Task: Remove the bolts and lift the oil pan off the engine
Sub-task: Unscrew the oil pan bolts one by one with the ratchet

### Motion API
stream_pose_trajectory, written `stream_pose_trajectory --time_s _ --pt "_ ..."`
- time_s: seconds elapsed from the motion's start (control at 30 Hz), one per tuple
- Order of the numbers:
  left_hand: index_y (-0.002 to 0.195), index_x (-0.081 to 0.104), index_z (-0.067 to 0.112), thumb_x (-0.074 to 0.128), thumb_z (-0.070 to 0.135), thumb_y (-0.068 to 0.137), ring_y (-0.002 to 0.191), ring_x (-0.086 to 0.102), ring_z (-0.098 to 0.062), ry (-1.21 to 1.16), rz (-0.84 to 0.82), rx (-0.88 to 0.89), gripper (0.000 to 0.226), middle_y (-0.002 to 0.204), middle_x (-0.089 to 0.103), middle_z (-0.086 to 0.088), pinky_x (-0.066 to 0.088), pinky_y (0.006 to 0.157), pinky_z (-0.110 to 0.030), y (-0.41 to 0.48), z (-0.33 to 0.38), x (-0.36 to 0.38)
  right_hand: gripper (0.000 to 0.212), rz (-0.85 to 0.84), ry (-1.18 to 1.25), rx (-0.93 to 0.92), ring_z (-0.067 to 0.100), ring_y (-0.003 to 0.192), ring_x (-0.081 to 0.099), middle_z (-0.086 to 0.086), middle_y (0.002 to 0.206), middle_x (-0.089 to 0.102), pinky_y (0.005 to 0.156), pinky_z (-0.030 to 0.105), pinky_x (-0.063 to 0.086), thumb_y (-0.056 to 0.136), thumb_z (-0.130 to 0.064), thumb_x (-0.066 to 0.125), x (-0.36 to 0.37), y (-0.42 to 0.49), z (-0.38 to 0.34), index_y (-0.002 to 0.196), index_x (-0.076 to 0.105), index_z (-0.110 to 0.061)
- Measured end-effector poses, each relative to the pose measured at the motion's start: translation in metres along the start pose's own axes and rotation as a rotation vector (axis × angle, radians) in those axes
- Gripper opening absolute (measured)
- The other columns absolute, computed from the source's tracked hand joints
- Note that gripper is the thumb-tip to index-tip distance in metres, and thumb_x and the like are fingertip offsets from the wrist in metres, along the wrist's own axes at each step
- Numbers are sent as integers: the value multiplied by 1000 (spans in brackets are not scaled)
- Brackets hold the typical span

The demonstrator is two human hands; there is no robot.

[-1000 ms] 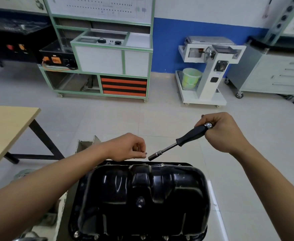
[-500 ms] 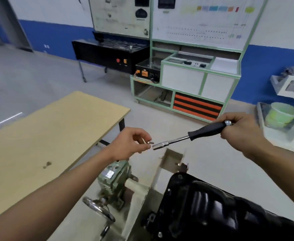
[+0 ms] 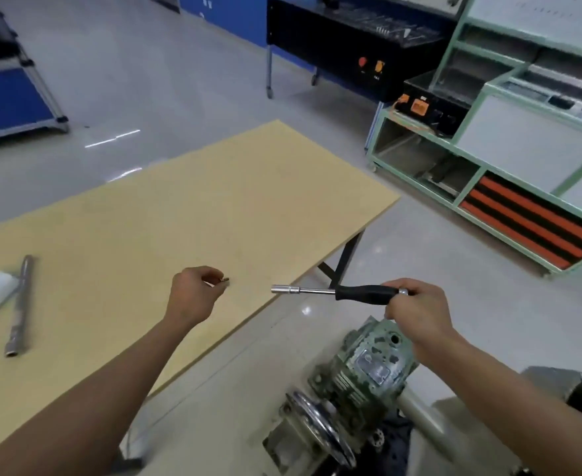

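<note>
Hands at the right edge of the pale wooden table (image 3: 179, 207).
Over the table, left hand (image 3: 190, 297) with small metal bolt (image 3: 225, 280) in its fingers (image 3: 204, 272); past the edge, right hand (image 3: 416, 310) gripping black-handled socket driver (image 3: 334, 291), pointing left, short of the bolt; grey steel tube wrench (image 3: 20, 304) far left on the table.

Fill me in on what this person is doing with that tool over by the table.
A person is partway through pulling bolts. The left hand pinches a small bolt over the wooden table, seemingly about to set it down. The right hand grips the socket driver by the end of its black handle, its socket tip pointing toward the left hand. A metal tube lies on the table's left side. The oil pan is not in view.
</note>
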State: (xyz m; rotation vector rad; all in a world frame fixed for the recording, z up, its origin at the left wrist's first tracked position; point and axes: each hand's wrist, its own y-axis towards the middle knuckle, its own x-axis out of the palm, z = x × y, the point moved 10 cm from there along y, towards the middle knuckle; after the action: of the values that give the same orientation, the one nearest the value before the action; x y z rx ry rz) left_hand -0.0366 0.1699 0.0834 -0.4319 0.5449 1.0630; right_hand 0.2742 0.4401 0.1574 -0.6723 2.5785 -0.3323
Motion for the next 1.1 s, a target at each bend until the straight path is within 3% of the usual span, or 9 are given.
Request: stream_pose_trajectory --time_s 0.17,0.33,0.53,0.67,0.77,0.87,0.93,1.0,1.1 --pt "96 80 6 79 8 84 77 65 -14 34 35 -132 13 90 77 -10 43 65 -15 20 -77 13 43 -26 -38 113 8 36 42 -3 49 58 35 20 31 77 15 50 79 11 36 73 75 -21" --pt "98 81 6 79 8 84 78 65 -15 72 -19 -136 15 94 79 -11 44 75 -21 33 -106 36 39 -33 -68 153 16 52 46 5 67 62 34 16 32 79 14 51 118 18 58 80 75 -17" --pt "101 81 6 78 8 84 77 64 -17 100 -21 -124 17 91 78 -10 45 74 -24 47 -115 47 41 -29 -82 164 18 57 51 7 72 65 36 16 35 80 14 52 115 19 65 78 75 -21" --pt "112 77 5 80 12 85 77 63 -19 147 -28 -166 28 81 69 -3 45 74 -25 41 -107 39 43 -6 -88 157 14 47 47 4 62 63 35 14 31 79 14 50 89 14 51 75 75 -21" --pt "109 77 4 78 12 87 67 62 -15 76 56 -61 23 74 66 2 45 67 -23 31 -42 20 45 -1 -74 105 7 34 42 3 56 60 36 16 31 76 16 48 53 4 19 75 76 -20" --pt "99 78 13 74 12 89 65 61 -5 -139 2 168 10 77 68 7 46 67 -20 11 95 22 45 18 -72 1 5 33 41 2 55 60 36 19 31 79 15 47 -7 -13 -28 77 76 -19" --pt "100 75 28 74 16 90 70 63 -2 -229 -303 374 15 86 72 10 49 65 -16 -30 206 56 48 51 -123 -132 5 36 43 -4 50 60 36 20 31 78 16 46 -61 -34 -62 72 76 -21" --pt "114 71 35 74 22 92 89 67 1 -209 -662 622 26 103 74 16 49 69 -11 -102 308 96 52 114 -173 -285 7 38 43 -7 49 59 36 21 30 73 18 44 -126 -65 -94 68 75 -23" --pt "134 58 48 69 34 96 114 60 7 -102 -918 953 41 122 68 24 50 80 -12 -223 418 139 52 277 -284 -433 5 41 45 -9 53 62 39 20 33 70 15 44 -231 -124 -117 67 75 -28"
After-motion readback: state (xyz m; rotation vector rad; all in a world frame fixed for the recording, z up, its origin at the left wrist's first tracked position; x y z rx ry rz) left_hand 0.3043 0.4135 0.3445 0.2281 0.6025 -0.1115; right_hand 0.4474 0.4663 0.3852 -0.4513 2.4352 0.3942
